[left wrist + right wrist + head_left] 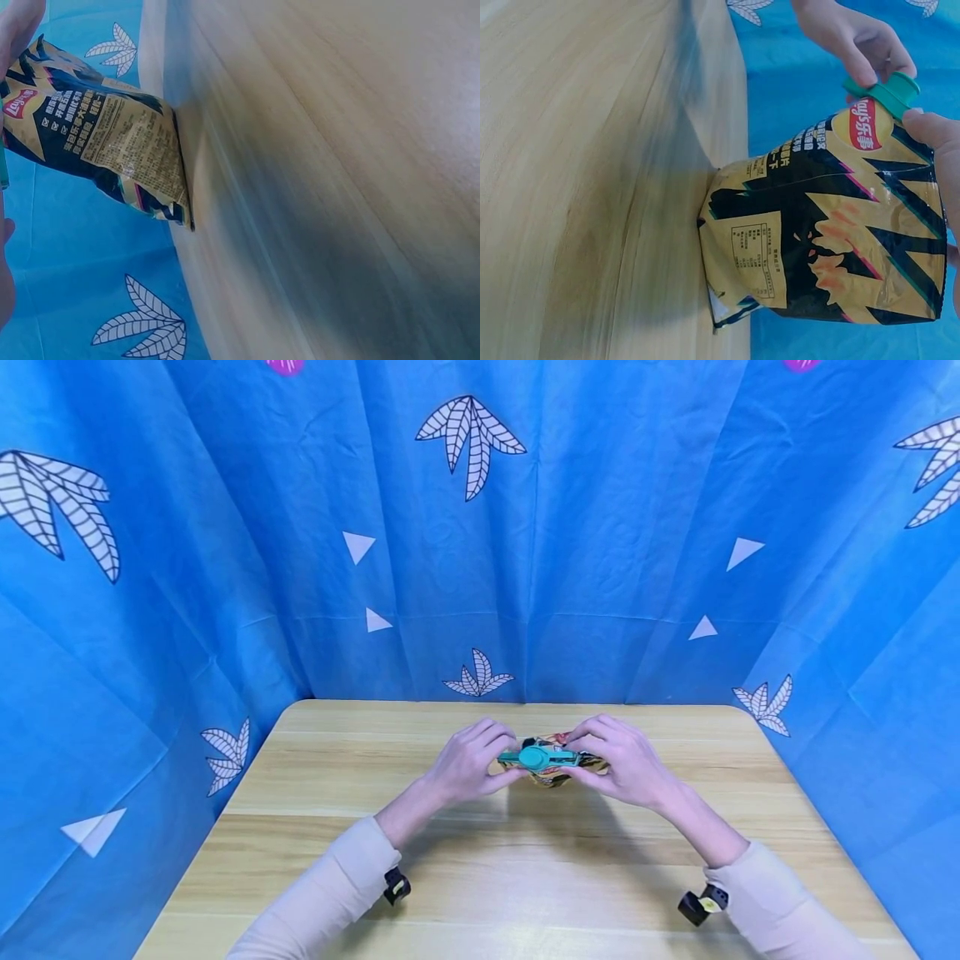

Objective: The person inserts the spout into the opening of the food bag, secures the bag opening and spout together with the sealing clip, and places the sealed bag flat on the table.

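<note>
A black and gold bag of Lay's chips (832, 240) stands on the table, its lower end touching the wood. Across its top lies a green bag clip (534, 758) with a round disc on it. My left hand (472, 760) pinches the clip's left end between thumb and fingers. At the other end, my right hand (626, 760) pinches the clip near the bag's top edge, thumb on the near side. The left wrist view shows the printed back of the bag (127, 135). Whether the clip is fully closed cannot be made out.
The wooden table (360, 868) has a pale, light-grained top with rounded far corners. Blue curtains (600, 527) with white leaf prints hang behind it and on both sides. A small black device (703, 903) is strapped at each wrist.
</note>
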A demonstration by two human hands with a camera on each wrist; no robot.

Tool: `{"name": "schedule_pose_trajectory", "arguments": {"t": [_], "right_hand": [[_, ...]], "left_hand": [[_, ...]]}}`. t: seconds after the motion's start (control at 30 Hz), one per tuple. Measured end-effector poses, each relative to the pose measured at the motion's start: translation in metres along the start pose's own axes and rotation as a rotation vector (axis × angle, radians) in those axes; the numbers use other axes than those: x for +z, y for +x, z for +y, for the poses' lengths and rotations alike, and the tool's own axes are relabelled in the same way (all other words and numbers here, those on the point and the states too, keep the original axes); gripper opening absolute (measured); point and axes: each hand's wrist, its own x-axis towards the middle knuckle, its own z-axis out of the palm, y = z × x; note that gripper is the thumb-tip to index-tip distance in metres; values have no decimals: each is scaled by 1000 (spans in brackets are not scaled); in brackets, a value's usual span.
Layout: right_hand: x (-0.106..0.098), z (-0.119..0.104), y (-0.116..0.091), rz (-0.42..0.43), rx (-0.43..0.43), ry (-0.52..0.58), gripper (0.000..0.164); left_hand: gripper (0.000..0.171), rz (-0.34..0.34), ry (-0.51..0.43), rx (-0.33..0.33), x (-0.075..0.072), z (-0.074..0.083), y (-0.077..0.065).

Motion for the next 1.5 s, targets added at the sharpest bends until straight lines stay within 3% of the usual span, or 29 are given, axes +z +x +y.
{"name": "schedule_pose_trajectory", "arguments": {"t": [0.33, 0.53, 0.87, 1.2, 1.5], "right_hand": [[2, 0, -1, 3, 1, -3, 34], [2, -1, -1, 3, -2, -6, 29], [3, -1, 0, -18, -1, -41, 28], [3, 0, 3, -35, -37, -114, 37], [3, 1, 4, -67, -70, -168, 25]], "left_hand": [[47, -56, 10, -43, 0, 2, 5], [49, -64, 14, -39, 2, 4, 9], [48, -112, 33, -56, 3, 6, 12], [43, -168, 44, -79, 5, 6, 16], [40, -236, 81, -108, 5, 8, 17]]}}
